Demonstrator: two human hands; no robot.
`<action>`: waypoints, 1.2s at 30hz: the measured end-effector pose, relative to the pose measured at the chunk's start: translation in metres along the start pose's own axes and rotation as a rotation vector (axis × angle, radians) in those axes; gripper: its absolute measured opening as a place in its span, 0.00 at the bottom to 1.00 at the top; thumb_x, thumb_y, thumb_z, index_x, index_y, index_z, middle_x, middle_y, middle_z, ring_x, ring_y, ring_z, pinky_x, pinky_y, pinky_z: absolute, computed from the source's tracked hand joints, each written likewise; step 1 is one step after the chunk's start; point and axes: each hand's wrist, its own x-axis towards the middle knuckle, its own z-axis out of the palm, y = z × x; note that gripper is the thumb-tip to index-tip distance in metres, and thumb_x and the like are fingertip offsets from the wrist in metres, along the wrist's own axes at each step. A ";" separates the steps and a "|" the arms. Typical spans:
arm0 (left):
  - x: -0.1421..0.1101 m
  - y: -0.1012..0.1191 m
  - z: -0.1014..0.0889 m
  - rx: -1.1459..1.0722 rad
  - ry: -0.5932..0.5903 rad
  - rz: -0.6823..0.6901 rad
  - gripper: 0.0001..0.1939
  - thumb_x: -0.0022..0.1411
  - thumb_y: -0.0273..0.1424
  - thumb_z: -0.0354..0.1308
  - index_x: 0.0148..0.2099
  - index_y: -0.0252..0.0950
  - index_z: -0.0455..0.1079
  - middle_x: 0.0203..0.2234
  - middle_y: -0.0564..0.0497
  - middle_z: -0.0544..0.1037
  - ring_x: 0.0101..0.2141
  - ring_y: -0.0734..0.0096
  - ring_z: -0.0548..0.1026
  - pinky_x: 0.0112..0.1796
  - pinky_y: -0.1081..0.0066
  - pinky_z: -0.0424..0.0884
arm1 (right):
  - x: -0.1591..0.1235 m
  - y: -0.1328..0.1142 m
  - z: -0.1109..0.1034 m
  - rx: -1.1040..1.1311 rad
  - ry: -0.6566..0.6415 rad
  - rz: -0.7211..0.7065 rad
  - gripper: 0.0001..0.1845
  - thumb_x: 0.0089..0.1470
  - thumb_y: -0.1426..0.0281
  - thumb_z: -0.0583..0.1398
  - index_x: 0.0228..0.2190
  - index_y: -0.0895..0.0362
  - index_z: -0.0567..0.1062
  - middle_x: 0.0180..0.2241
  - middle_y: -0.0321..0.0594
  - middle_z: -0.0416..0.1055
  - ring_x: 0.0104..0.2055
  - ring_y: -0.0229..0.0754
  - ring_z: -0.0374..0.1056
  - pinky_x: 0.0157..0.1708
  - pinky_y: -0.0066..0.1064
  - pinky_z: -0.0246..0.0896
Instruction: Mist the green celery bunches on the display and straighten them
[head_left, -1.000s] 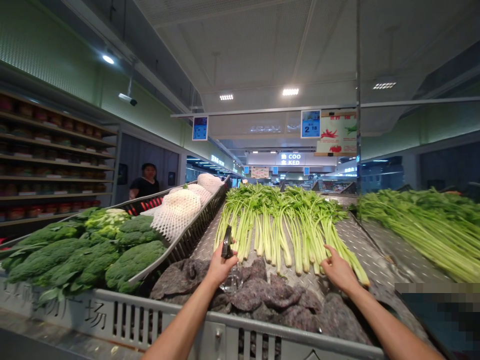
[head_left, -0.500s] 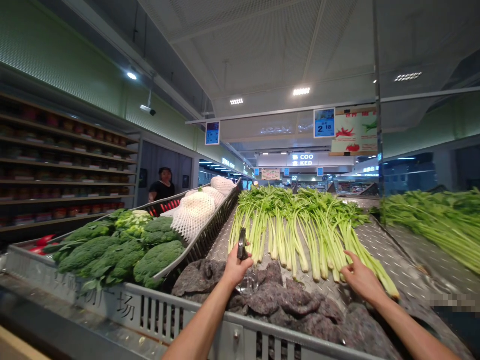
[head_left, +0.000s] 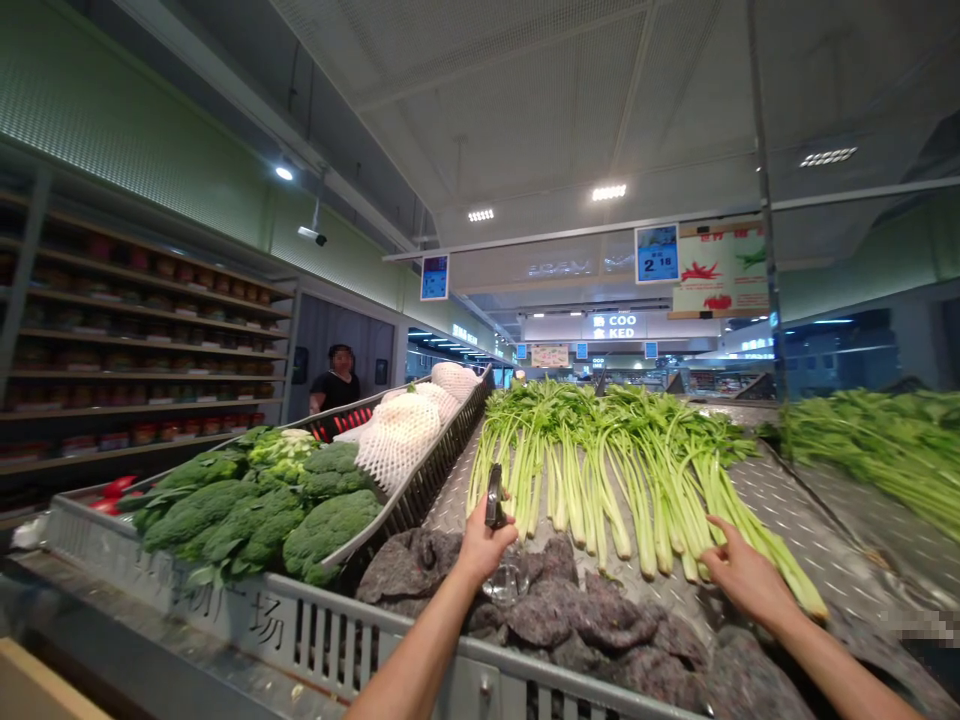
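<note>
A row of celery (head_left: 600, 480) lies on the sloping metal display, leaves at the back and pale stalk ends toward me. My left hand (head_left: 484, 545) is closed round a black, curved, handle-like object (head_left: 494, 495) in front of the left stalks; its exact kind is unclear. Just below that hand is a clear plastic piece (head_left: 506, 582), and I cannot tell whether it joins the black object. By the right-hand stalks, my right hand (head_left: 742, 575) has its index finger stretched out and thumb apart, with nothing visible in it. Whether the fingertip touches a stalk is unclear.
Crumpled dark grey cloth (head_left: 600, 620) lies along the front, behind a grey slotted crate edge (head_left: 330, 635). Broccoli (head_left: 247, 510) and net-wrapped produce (head_left: 397, 435) fill the left crate. A mirror (head_left: 862, 360) stands right. A person (head_left: 337, 385) stands beyond the crates.
The whole view has shifted slightly, so the scene sits a little further right and lower. Both hands keep nearly the same pose, and the celery lies as before.
</note>
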 end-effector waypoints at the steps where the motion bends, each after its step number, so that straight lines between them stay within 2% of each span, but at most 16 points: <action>1: 0.000 0.001 0.000 -0.001 0.004 -0.006 0.20 0.38 0.24 0.55 0.39 0.34 0.63 0.23 0.54 0.71 0.28 0.70 0.70 0.33 0.70 0.64 | 0.000 0.000 0.000 0.001 0.001 -0.001 0.32 0.43 0.67 0.47 0.52 0.63 0.55 0.24 0.36 0.69 0.27 0.42 0.65 0.29 0.29 0.54; 14: 0.002 0.003 0.001 -0.013 -0.010 -0.001 0.17 0.42 0.31 0.57 0.38 0.33 0.62 0.18 0.58 0.67 0.22 0.76 0.66 0.28 0.73 0.60 | 0.003 0.006 0.004 -0.023 -0.015 0.008 0.31 0.45 0.67 0.47 0.52 0.62 0.54 0.26 0.38 0.70 0.29 0.43 0.66 0.30 0.29 0.54; 17: 0.007 0.011 -0.002 -0.008 -0.013 0.018 0.17 0.41 0.29 0.56 0.38 0.33 0.63 0.18 0.58 0.67 0.22 0.74 0.66 0.28 0.73 0.60 | 0.004 0.007 0.004 -0.023 -0.017 0.008 0.31 0.45 0.67 0.47 0.52 0.62 0.54 0.27 0.38 0.70 0.29 0.43 0.66 0.31 0.29 0.54; 22: 0.018 0.038 -0.010 0.033 -0.026 0.087 0.16 0.41 0.29 0.55 0.37 0.32 0.64 0.19 0.56 0.68 0.24 0.73 0.67 0.29 0.72 0.61 | 0.005 0.009 0.005 -0.013 -0.009 -0.008 0.30 0.45 0.66 0.47 0.51 0.62 0.54 0.24 0.37 0.69 0.28 0.42 0.66 0.29 0.29 0.54; 26: 0.022 0.054 -0.008 0.055 -0.038 0.120 0.15 0.41 0.29 0.55 0.36 0.32 0.65 0.19 0.56 0.68 0.24 0.73 0.66 0.30 0.72 0.60 | 0.004 0.009 0.005 -0.007 0.004 -0.002 0.31 0.44 0.67 0.48 0.51 0.62 0.55 0.23 0.36 0.69 0.26 0.42 0.66 0.28 0.29 0.54; 36: 0.026 0.062 0.003 -0.017 -0.093 0.110 0.18 0.41 0.28 0.56 0.39 0.32 0.64 0.23 0.53 0.71 0.27 0.71 0.68 0.33 0.70 0.62 | 0.002 0.004 0.001 -0.012 -0.019 0.024 0.29 0.45 0.69 0.47 0.51 0.63 0.54 0.24 0.36 0.69 0.27 0.41 0.66 0.29 0.29 0.54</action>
